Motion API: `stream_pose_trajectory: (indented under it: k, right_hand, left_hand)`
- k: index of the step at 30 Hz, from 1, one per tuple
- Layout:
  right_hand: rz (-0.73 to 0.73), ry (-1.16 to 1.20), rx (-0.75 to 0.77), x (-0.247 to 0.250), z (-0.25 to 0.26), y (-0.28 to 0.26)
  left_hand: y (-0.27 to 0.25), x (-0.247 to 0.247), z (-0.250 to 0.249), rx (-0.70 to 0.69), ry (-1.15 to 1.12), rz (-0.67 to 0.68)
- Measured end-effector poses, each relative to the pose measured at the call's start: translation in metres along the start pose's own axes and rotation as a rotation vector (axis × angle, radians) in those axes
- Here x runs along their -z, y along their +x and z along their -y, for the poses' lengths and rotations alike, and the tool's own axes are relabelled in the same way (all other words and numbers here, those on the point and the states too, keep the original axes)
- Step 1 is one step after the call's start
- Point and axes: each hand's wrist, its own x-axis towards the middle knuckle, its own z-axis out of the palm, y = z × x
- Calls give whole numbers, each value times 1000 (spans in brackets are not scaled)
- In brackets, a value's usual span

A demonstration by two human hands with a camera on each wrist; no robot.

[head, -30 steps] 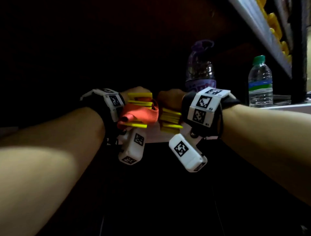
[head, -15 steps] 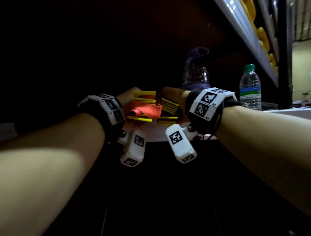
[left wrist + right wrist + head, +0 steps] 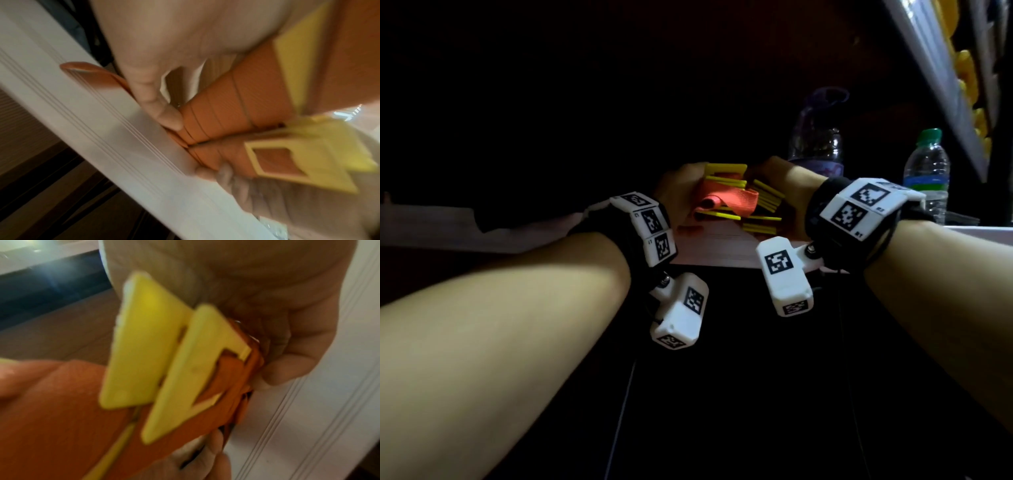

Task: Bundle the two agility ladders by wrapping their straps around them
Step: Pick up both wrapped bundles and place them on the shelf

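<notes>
1. Held at the white counter's (image 3: 722, 251) near edge: stacked yellow agility ladder rungs (image 3: 726, 171) wound in an orange strap (image 3: 726, 202).
2. Left hand (image 3: 681, 192) curled round the strapped bundle, thumb (image 3: 164, 113) pressing the strap.
3. Right hand (image 3: 780, 178) clamped on the rungs' other end.
4. Behind, toward the counter's far right: purple-tinted bottle (image 3: 816, 137), clear water bottle (image 3: 928, 171) with green cap; contents unclear.
5. Shelf edge (image 3: 935, 78) overhead right.
</notes>
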Motion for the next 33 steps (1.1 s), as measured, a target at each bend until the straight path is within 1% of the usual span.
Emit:
stream_pose_trajectory:
  k: [2, 5, 7, 9, 11, 13, 16, 19, 21, 24, 28, 33]
  right_hand:
    - [-21, -32, -19, 3, -1, -5]
    - [-65, -119, -59, 7, 1, -14]
    - [-67, -166, -65, 6, 4, -25]
    - [-113, -133, -62, 6, 5, -34]
    - [-147, -204, 16, 3, 8, -44]
    - [-173, -304, 119, 0, 11, -53]
    - [-286, -368, 187, -6, 9, -63]
    - [-409, -565, 274, -11, 1, -67]
    - [-473, -641, 358, -14, -3, -71]
    - [-498, -696, 437, -15, -9, -72]
    - [-548, -719, 484, -16, -18, -67]
    - [-571, -780, 564, -11, -25, -53]
  left_hand:
    - [-3, -4, -2, -97, -37, -39]
    - [-10, -5, -9, -157, -19, -66]
    - [-18, -8, -16, -154, -26, -59]
    - [-26, -10, -21, -144, -37, -56]
    - [-31, -8, -26, -193, -41, -97]
    - [-38, -7, -30, -234, 17, -117]
    - [-49, -6, -32, -283, 83, -94]
    - [-62, -11, -32, -314, 162, -46]
    - [-66, -11, -30, -335, 226, -42]
    - [-73, -9, -27, -352, 280, -47]
    - [-74, -11, -20, -454, 363, -27]
    - [-62, -11, -18, -581, 627, -162]
